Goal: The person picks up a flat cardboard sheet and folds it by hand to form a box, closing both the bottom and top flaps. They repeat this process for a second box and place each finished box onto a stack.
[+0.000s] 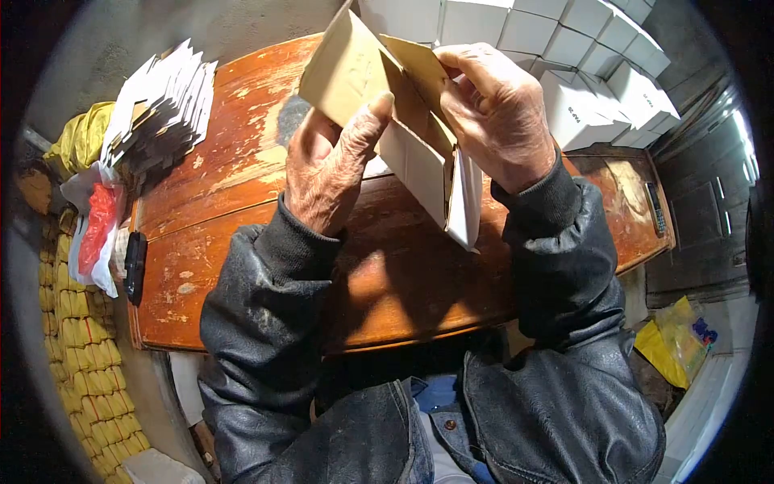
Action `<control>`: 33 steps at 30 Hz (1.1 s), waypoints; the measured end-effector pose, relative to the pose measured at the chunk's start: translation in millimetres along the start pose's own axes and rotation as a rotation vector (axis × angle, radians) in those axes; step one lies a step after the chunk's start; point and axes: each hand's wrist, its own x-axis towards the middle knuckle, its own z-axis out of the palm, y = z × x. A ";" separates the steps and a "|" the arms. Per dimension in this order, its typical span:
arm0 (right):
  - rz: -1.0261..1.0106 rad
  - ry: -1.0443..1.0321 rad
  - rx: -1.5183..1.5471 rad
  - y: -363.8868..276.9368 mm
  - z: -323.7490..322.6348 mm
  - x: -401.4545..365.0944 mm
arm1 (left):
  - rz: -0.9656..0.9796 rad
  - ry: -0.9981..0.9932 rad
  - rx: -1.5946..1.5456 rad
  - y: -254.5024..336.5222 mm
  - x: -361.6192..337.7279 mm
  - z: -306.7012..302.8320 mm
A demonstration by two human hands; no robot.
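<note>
A flat cardboard box blank (419, 153), brown inside and white outside, is held up over the worn wooden table (242, 242). My left hand (330, 161) grips its left side, thumb pressed on the brown flap. My right hand (500, 113) holds the upper right edge, fingers curled over a fold. The box is partly folded open, with a white panel hanging down toward me.
A stack of flat box blanks (161, 101) lies at the table's far left. Several assembled white boxes (580, 56) are piled at the far right. A black phone (135, 266) sits on the left edge, a remote (655, 208) on the right. Bags (93, 226) hang at left.
</note>
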 end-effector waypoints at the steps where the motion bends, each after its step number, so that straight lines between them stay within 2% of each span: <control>1: -0.001 0.006 -0.009 -2.7 -1.9 0.6 | 0.048 0.007 0.044 0.0 0.0 -1.4; 4: 0.032 0.016 -0.052 -15.0 -11.5 -0.1 | 0.169 0.062 0.165 -2.6 1.2 -9.5; 7: 0.021 0.052 0.067 -19.1 -19.2 0.3 | 0.095 0.110 0.060 -0.1 3.8 -18.5; 8: 0.070 0.039 0.148 -18.4 -20.8 -2.1 | 0.099 0.134 0.039 3.0 7.5 -21.6; 9: 0.019 0.035 0.168 -13.0 -21.5 -3.8 | 0.150 0.147 0.063 12.3 10.6 -23.4; 11: -0.083 0.021 0.215 -0.6 -20.7 -6.7 | 0.380 0.058 0.592 12.9 10.2 -49.5; 12: -0.082 -0.047 0.300 -4.9 -25.6 -6.9 | 0.187 0.109 0.329 15.5 12.8 -43.2; 15: -0.219 -0.117 0.238 1.2 -23.2 -10.3 | 0.340 0.086 0.377 5.5 12.6 -41.0; 17: -0.185 -0.163 0.232 -0.8 -19.8 -14.2 | 0.408 0.028 0.321 -5.0 14.8 -45.5; 19: -0.139 -0.187 0.277 -2.4 -16.5 -17.5 | 0.154 0.009 0.302 8.0 11.7 -36.8; 20: -0.113 -0.188 0.330 -3.3 -13.5 -18.5 | 0.141 0.024 0.233 8.9 11.5 -32.3; 23: -0.101 -0.194 0.422 -0.9 -8.0 -20.8 | 0.077 0.020 0.316 10.8 10.5 -34.5; 26: -0.117 -0.239 0.400 -3.6 -10.7 -17.9 | 0.257 -0.056 0.173 -2.1 13.4 -40.7; 29: -0.115 -0.274 0.392 -5.4 -12.5 -18.4 | 0.052 0.029 0.288 6.6 10.4 -41.0; 32: -0.158 -0.263 0.337 -1.6 -10.4 -18.1 | 0.159 -0.011 0.304 3.1 12.1 -43.4; 33: -0.161 -0.259 0.310 -3.5 -11.0 -17.4 | 0.106 0.012 0.290 2.4 12.2 -44.2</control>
